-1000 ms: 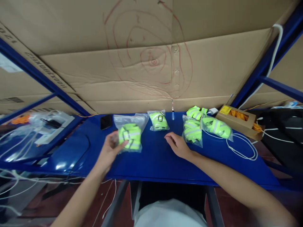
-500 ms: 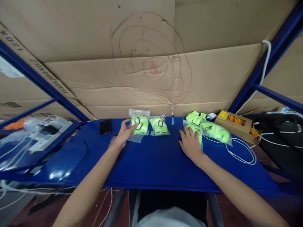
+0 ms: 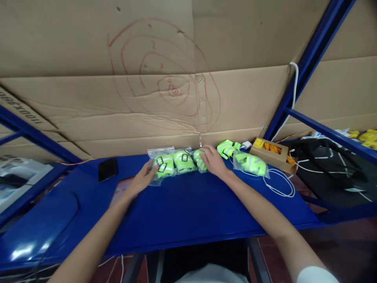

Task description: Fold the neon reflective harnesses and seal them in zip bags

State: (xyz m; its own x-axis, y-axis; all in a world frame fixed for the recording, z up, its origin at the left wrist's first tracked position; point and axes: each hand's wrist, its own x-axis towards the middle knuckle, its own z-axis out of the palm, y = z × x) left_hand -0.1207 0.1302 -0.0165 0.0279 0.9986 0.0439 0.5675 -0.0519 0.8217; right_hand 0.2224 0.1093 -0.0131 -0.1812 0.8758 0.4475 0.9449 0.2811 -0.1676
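Head view: leftmost bundle [image 3: 165,165] is overlapped by left hand [image 3: 143,179]; third bundle [image 3: 199,160] is part-hidden by right hand [image 3: 214,161]. Neither grip can be told.

On my feed, a brown cardboard wall [image 3: 241,106] carrying uneven, hand-drawn red rings [image 3: 175,91] backs the glossy blue tabletop [image 3: 176,212]. I see blue frame posts [image 3: 323,39] slanting on both sides and light glaring off the tabletop's left end. Below, I make out dark reddish floor [image 3: 273,263].
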